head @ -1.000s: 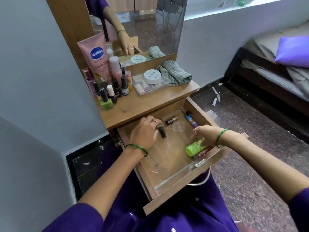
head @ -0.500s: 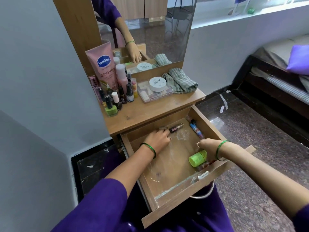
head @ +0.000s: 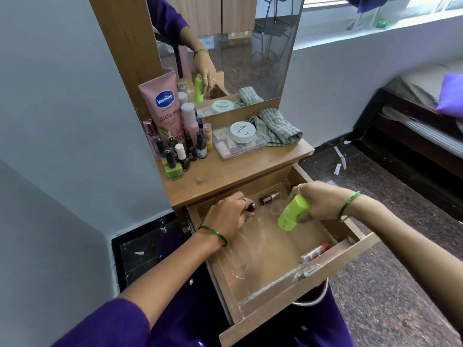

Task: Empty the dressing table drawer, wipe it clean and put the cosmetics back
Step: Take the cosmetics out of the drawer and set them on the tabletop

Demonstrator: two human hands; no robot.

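The wooden drawer (head: pixel 295 294) of the dressing table is pulled out, its dusty floor mostly bare. My right hand (head: pixel 318 204) grips a lime-green bottle (head: pixel 292 212) and holds it tilted above the drawer. My left hand (head: pixel 229 216) is at the drawer's back left, fingers curled round a small dark tube (head: pixel 251 206). A small dark bottle with a metallic cap (head: pixel 269 197) lies at the back. A tube with a red cap (head: pixel 315 251) lies against the front right wall.
The tabletop (head: pixel 225 174) carries a pink Vaseline tube (head: pixel 162 106), several nail-polish bottles (head: pixel 180 154), a clear box with a white jar (head: pixel 241 140) and a folded checked cloth (head: pixel 275 130). A mirror stands behind. A bed with a purple pillow (head: pixel 451 93) is at the right.
My right hand has lifted the green bottle off the drawer floor toward the back. My left hand moved to the back left and closed on a small dark tube.
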